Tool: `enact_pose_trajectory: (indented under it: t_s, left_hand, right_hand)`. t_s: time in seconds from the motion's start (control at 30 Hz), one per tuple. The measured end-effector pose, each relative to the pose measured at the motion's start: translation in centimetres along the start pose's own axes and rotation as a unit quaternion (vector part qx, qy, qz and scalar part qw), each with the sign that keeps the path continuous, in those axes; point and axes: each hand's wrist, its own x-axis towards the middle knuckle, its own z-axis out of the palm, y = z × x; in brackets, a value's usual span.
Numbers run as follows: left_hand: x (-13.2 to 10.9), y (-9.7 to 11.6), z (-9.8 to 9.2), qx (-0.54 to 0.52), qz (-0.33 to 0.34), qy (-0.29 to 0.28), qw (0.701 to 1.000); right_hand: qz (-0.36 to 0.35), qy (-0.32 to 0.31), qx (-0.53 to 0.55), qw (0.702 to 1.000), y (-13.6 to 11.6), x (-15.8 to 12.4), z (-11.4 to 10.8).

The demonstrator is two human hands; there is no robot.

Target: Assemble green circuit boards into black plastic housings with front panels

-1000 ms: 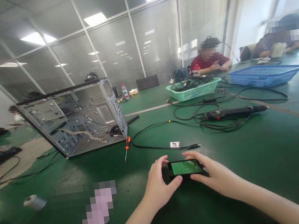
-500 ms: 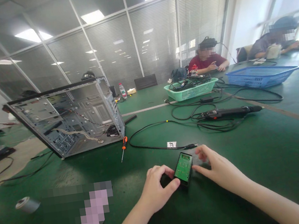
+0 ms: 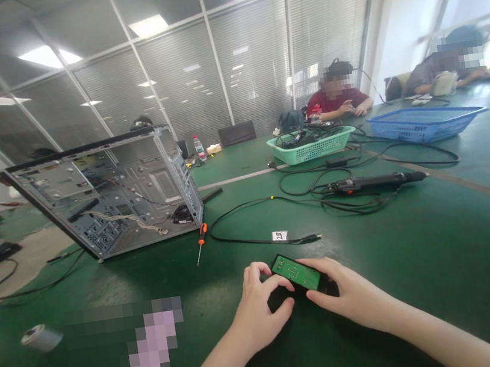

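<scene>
A small black case with a green circuit board (image 3: 296,272) in it lies slantwise in front of me, board side up. My right hand (image 3: 344,291) grips its right end, with fingers along the far edge and the thumb at the near side. My left hand (image 3: 259,300) is at the left end, its fingers curved close to the case and the thumb held apart. Whether the left fingertips touch the case, I cannot tell. Just beyond lies a black cable plug (image 3: 311,238), with a white label (image 3: 280,235) marked 28 beside its cable.
An opened computer case (image 3: 136,186) stands at the left, with an orange screwdriver (image 3: 202,234) by its corner. A black electric screwdriver (image 3: 368,183), a green basket (image 3: 325,149) of cables and a blue basket (image 3: 424,133) are farther right. A grey spool (image 3: 42,338) lies left. Two people sit beyond.
The black case with its board has turned so that its far end points left. My right hand has closed on its right end, and my left thumb has come off it.
</scene>
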Motion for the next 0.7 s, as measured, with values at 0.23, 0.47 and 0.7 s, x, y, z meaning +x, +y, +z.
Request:
enact_pose_trajectory:
  t_s: [0.23, 0.47, 0.7]
  left_hand:
    - [0.4, -0.9, 0.5, -0.091, -0.017, 0.055, 0.994]
    - [0.4, -1.3, 0.5, -0.136, -0.072, 0.006, 0.988]
    - [0.6, -0.2, -0.4, -0.076, -0.062, -0.017, 0.995]
  right_hand:
    - [-0.017, -0.028, 0.01, 0.999, 0.3, 0.2, -0.5]
    - [-0.05, -0.071, 0.047, 0.995, 0.4, 0.1, -1.3]
    - [-0.089, -0.013, -0.048, 0.995, -0.3, 0.0, -2.3]
